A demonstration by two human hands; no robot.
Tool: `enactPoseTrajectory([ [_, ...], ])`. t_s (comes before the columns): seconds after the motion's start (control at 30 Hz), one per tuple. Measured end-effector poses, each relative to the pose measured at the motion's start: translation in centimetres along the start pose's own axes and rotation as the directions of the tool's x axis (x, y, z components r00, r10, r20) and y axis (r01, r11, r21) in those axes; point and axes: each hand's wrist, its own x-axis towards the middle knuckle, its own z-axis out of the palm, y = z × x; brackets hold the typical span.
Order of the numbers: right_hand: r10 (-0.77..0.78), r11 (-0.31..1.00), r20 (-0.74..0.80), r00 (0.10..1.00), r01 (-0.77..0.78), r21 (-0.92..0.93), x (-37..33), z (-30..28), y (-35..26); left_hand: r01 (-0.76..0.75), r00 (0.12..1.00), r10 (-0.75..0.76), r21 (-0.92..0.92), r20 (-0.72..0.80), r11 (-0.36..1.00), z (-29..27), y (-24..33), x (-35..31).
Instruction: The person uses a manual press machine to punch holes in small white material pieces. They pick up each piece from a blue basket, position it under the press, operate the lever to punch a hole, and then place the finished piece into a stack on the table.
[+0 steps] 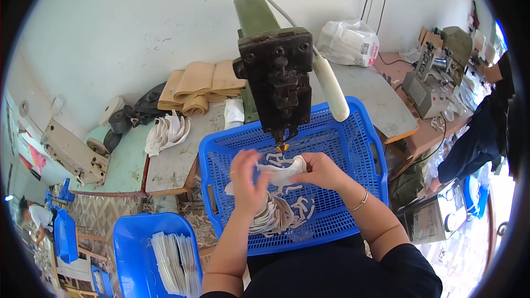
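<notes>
My right hand [323, 171] pinches the right end of a white, curved, flexible piece [281, 174] between thumb and fingers. At the piece's left end, my left hand [248, 181] is smeared by motion, its fingers apart; whether it touches the piece is unclear. Just above hangs the black head of a machine [276, 77] with a small brass-coloured tip [282, 147]. Both hands are over a blue perforated basket [353, 222], in which a stack of similar white pieces [273, 216] and loose narrow white strips [301, 209] lie.
A white-sleeved handle [330, 88] hangs right of the machine head. Lower left, a blue tub [130, 254] holds stacked white pieces [171, 262]. Folded tan sheets [199, 85] and white curved pieces [165, 134] lie on the left tables. At right, a person's dark sleeve [469, 138] shows near another machine [428, 91].
</notes>
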Motion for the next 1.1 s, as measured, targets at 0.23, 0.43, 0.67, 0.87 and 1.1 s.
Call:
enactPoseTrajectory([
  [0.23,-0.028,0.97,-0.139,0.99,0.061,0.234,1.1,1.7,-1.0,-0.131,0.988,0.119,0.125,0.101,0.983,0.1,2.3,3.8],
  [0.43,0.049,0.795,-0.115,0.992,0.031,0.605,1.6,3.7,-0.7,-0.155,0.98,0.131,0.163,0.151,0.974,-0.8,2.6,5.9],
  [0.67,0.079,0.681,-0.087,0.993,0.01,0.732,1.2,4.8,-1.7,-0.138,0.956,0.096,0.136,0.275,0.981,-1.8,2.5,7.3],
  [0.87,0.042,0.656,-0.113,0.993,0.058,0.752,1.0,5.3,-1.5,-0.103,0.946,0.074,0.078,0.315,0.992,-1.8,2.0,7.6],
  [1.1,0.041,0.65,-0.139,0.989,0.08,0.756,1.1,5.5,-2.0,-0.063,0.943,0.037,0.068,0.332,0.996,-1.8,1.9,7.9],
])
